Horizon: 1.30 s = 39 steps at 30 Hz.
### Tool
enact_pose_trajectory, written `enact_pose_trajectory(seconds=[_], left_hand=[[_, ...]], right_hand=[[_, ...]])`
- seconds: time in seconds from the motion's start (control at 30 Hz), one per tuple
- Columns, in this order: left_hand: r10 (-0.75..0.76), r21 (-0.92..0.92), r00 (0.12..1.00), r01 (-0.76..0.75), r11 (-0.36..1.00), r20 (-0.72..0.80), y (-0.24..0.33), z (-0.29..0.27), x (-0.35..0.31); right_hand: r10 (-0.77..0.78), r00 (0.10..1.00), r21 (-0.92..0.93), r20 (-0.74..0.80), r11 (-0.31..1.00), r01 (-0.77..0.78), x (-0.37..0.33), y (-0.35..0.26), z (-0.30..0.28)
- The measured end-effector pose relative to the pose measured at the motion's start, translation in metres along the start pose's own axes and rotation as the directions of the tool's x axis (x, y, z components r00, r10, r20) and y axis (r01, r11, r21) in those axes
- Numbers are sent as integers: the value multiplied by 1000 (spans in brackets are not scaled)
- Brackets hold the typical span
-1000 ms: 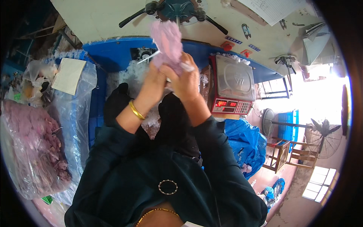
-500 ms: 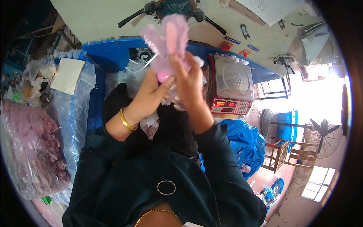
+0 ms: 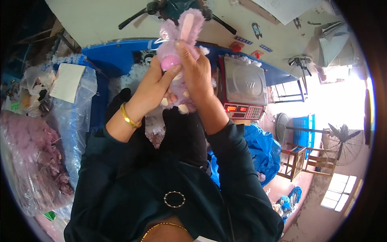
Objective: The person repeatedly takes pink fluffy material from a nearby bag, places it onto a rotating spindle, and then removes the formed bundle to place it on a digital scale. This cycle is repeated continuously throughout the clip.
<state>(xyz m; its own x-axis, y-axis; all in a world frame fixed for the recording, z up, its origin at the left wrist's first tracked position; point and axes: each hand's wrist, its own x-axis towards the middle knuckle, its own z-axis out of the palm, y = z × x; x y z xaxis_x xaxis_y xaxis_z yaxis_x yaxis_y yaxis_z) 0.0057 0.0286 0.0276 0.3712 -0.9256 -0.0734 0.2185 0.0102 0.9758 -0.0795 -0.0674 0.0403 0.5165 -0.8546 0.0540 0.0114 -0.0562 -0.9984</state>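
Note:
A fluffy lilac plush rabbit [image 3: 186,86] with long pink-lined ears is gripped between my two hands, ears pointing away from me. My left hand [image 3: 150,84] wraps its left side, the thumb lying just under a shiny pink round piece [image 3: 170,62] on the face. On the other side my right hand [image 3: 196,72] is closed on the head, its thumb pressed near the base of the right ear. White strands [image 3: 160,39] stick out by the left ear. Small cream feet [image 3: 183,108] hang below my hands, above my lap.
Ahead stands a pale workbench [image 3: 105,20] with a dark clamp-like machine [image 3: 177,10] and red switches [image 3: 236,46]. A red digital scale [image 3: 244,84] sits at right. Left are a bag of lilac plush pieces [image 3: 32,153] and a cardboard sheet [image 3: 68,82]. A blue bag [image 3: 262,151] lies right.
The rabbit has turned so its pink face piece and feet show more, and its ears tilt to the right. Both hands still hold it; the view has shifted slightly.

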Motion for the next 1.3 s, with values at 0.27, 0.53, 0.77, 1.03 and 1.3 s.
enact_pose_trajectory(seconds=[0.27, 0.53, 0.77, 1.03, 1.3], left_hand=[[284, 267, 957, -287, 920, 53, -46, 3, -39], [-88, -41, 975, 98, 994, 206, -59, -8, -63], [-311, -38, 935, 321, 946, 172, -83, -28, -70], [-414, -72, 909, 410, 909, -44, -108, -54, -88], [-403, -94, 908, 413, 906, 110, -110, -26, -91]], right_hand=[[-85, 950, -46, 300, 994, 103, -44, 9, -39], [66, 998, -410, -20, 909, -69, 42, 133, -302], [233, 929, -747, -286, 553, -369, 58, 117, -339], [421, 603, -239, -678, 650, -721, 43, 83, -394], [405, 835, -861, -373, 186, -474, 88, 132, -283]])
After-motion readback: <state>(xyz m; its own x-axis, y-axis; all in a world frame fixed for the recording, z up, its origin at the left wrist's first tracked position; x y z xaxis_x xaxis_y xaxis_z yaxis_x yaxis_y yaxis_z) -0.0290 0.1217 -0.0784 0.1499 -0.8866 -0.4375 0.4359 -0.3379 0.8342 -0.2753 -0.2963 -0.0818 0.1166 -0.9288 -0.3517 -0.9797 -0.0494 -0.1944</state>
